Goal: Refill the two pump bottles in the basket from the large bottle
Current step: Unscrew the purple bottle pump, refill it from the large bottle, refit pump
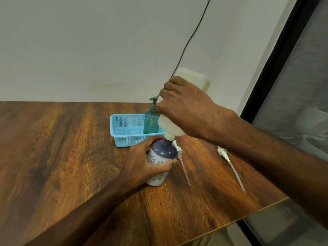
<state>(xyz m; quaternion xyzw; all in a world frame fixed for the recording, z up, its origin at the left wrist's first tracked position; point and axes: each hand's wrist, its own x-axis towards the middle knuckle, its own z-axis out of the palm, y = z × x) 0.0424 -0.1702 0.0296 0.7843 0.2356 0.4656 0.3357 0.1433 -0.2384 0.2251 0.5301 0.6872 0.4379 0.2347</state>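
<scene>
My right hand (184, 109) grips the large cream bottle (193, 79), turned upside down with its neck on the mouth of a white flowered bottle (162, 155) with a dark blue top. That bottle stands on the wooden table (71, 148), held around its body by my left hand (147, 166). A teal pump bottle (151, 122), pump fitted, stands upright in the blue mesh basket (124, 128) behind. Two white pump heads with long tubes lie on the table: one (182, 166) just right of the flowered bottle, the other (230, 167) farther right.
The table's right edge (266, 208) runs diagonally close to the far pump head. A black cable (193, 32) hangs down the wall behind the large bottle. A dark window frame (276, 57) stands at the right.
</scene>
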